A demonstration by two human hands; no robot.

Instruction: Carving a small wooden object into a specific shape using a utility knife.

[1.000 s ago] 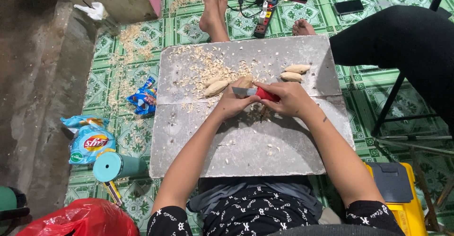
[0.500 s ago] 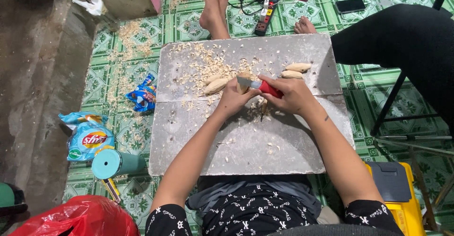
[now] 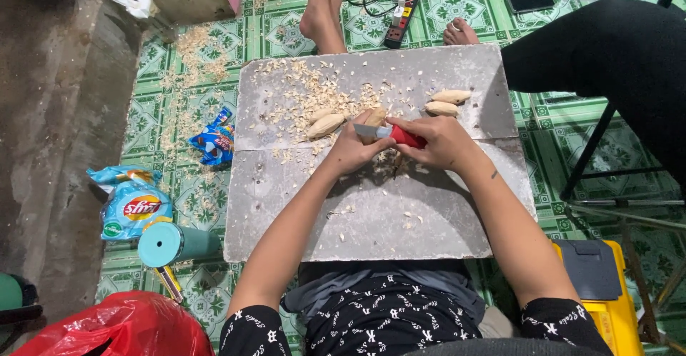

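Observation:
My right hand grips a knife with a red handle, its blade pointing left. My left hand holds a small pale wooden piece against the blade. Both hands work over a grey board across my lap. A carved oval wooden piece lies just left of my hands, and two more lie to the upper right. Pale wood shavings cover the board's far half.
Another person's bare feet and dark-clad leg are beyond the board. A power strip, phones, snack bags, a teal tumbler, a red plastic bag and a yellow box sit on the green tiled floor.
The knife has shifted a little up and left along the wooden piece between my hands. My arms stay in the same place.

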